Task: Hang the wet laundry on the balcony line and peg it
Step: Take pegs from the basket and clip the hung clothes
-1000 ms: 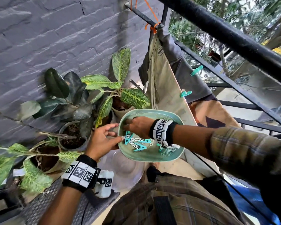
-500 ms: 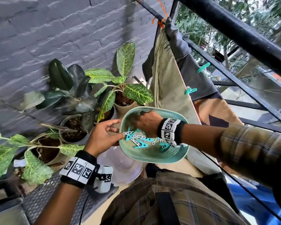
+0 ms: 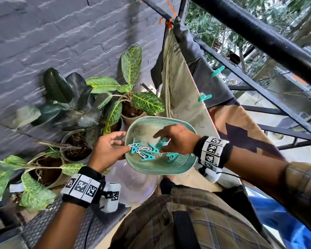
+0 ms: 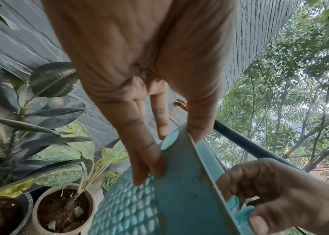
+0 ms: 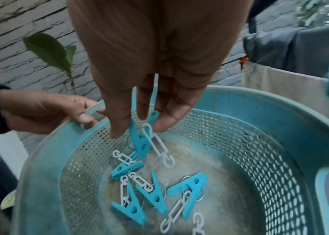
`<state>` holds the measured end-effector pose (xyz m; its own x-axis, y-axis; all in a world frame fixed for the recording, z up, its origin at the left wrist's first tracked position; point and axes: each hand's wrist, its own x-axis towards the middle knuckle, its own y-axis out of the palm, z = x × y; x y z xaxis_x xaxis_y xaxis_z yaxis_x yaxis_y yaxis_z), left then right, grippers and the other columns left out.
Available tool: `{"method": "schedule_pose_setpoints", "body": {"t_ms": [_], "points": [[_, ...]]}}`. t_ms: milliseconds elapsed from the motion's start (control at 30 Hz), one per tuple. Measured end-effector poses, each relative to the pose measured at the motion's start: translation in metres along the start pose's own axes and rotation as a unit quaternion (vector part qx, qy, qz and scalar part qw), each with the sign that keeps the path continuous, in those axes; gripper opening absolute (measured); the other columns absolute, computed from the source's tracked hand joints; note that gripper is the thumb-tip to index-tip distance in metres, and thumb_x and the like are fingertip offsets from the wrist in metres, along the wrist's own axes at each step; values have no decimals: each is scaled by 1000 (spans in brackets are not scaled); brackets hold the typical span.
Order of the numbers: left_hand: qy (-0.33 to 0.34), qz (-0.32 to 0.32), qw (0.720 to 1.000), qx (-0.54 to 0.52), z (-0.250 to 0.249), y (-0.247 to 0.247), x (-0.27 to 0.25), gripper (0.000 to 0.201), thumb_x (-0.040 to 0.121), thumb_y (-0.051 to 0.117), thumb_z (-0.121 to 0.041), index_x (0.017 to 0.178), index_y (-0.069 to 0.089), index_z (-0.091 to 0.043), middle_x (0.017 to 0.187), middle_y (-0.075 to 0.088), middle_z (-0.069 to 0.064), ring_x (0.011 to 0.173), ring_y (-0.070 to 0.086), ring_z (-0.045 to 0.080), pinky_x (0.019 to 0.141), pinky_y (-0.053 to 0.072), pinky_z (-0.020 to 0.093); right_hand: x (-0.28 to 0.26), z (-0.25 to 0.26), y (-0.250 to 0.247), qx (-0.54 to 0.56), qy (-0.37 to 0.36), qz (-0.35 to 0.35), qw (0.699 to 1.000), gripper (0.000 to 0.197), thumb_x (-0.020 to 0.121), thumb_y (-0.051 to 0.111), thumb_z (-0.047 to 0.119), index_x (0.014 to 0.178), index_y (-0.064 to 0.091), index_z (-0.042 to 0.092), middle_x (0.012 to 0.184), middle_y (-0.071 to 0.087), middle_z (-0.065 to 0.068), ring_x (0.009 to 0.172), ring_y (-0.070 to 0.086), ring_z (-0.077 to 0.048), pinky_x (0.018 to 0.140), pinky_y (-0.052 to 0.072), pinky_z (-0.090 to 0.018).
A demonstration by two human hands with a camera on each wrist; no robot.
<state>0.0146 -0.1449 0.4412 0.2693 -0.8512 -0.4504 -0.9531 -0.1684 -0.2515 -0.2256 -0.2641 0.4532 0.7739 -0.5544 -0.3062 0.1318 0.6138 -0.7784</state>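
The right hand [image 3: 176,139] was flat in the basket [image 3: 169,169] a second ago; now it has come up a little with one peg [image 3: 162,142] in its fingers.

From the head, the left hand [image 3: 106,151] holds the basket by its edge, above the pot plants [image 3: 104,97]. More pegs [image 3: 145,152] lie in the bottom. The cream cloth [image 3: 180,90] and grey cloth [image 3: 201,69] hang close behind, each with a peg on it.

From the left wrist, the left hand's thumb [image 4: 199,124] and fingers [image 4: 139,159] pinch the basket's rim [image 4: 181,182].

From the right wrist, the right hand's fingers [image 5: 119,120] are closed on a blue peg [image 5: 139,139] with a white hook [image 5: 157,144] hanging from it, just above the pegs in the basket
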Motion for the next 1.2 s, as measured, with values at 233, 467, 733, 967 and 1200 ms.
{"method": "schedule_pose_setpoints", "body": {"t_ms": [233, 467, 733, 967, 1200], "points": [[20, 17, 1000, 15, -3, 7, 7, 54, 73, 83, -4, 122, 66, -20, 96, 69, -2, 94, 65, 20, 74, 55, 30, -20, 0, -8, 125, 125, -104, 979, 52, 63, 92, 33, 110, 73, 22, 75, 63, 15, 67, 61, -5, 75, 54, -26], [44, 33, 998, 17, -11, 22, 5, 46, 78, 77, 5, 114, 65, -21, 73, 65, -16, 70, 57, 4, 53, 48, 15, -46, -9, 4, 209, 141, -196, 947, 48, 62, 93, 24, 106, 76, 18, 84, 61, -2, 68, 58, -9, 73, 57, -37], [46, 73, 996, 31, -11, 48, 8, 48, 75, 79, 4, 117, 66, -18, 80, 64, -1, 73, 56, 9, 56, 47, 21, -114, -20, 1, 226, 173, -309, 908, 47, 66, 86, 35, 108, 75, 16, 84, 65, 0, 75, 66, -12, 77, 55, -22], [39, 119, 991, 51, -21, 70, 12, 46, 76, 79, 3, 116, 69, -16, 81, 57, 5, 72, 51, 11, 49, 46, 13, -187, -56, -18, 195, 255, -416, 851, 23, 71, 86, 23, 92, 78, 17, 81, 73, -8, 66, 62, -3, 65, 51, -20], [11, 153, 987, 41, -48, 98, 10, 45, 79, 74, 9, 109, 67, -23, 78, 50, 4, 51, 47, -6, 41, 41, 12, -265, -128, -35, 108, 364, -470, 797, 18, 75, 84, 25, 88, 80, 13, 79, 73, 3, 57, 54, 21, 56, 41, -3]]}}
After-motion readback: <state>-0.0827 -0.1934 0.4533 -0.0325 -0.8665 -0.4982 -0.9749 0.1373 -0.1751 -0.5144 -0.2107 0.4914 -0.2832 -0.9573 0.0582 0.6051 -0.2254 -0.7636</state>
